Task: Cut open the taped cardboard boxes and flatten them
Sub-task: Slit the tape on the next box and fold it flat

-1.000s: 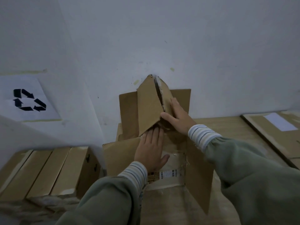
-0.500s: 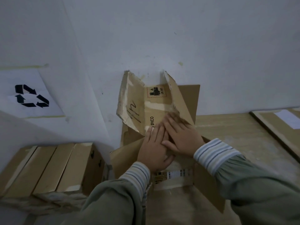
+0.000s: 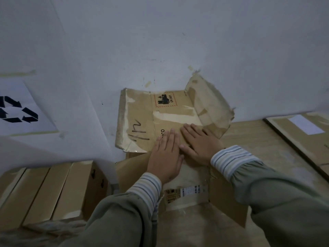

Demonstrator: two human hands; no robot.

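Far to the left of your fingers, a recycling sign (image 3: 17,111) is taped to the wall (image 3: 160,41). Below it, down and left of your left hand, a row of closed boxes (image 3: 48,195) stands side by side; from here they look whole and untouched, so I judge they are yet to be cut open.

Your left hand (image 3: 165,157) lies palm down on the opened box (image 3: 142,122), its fingers (image 3: 169,138) straight and together, pressing and gripping nothing. The box is under both palms, spread against the foot of the wall. Just left of your fingers is a panel with a dark scrawl, and beyond your fingertips a hazard label (image 3: 165,99) sits on a panel that leans up the wall.

Your right hand (image 3: 201,141) lies touching the left, thumb beside thumb, its fingers (image 3: 191,129) also flat and spread on the cardboard, holding nothing. Up and right of them one torn flap (image 3: 210,104) stands curled against the wall, so this box looks cut open and mostly pressed down, but not fully flat. A side panel near your right sleeve also stands up from the surface (image 3: 258,139).

Well right of your right hand, more flat cardboard (image 3: 302,132) with a white label lies on the surface; whether it is a finished box I cannot tell.
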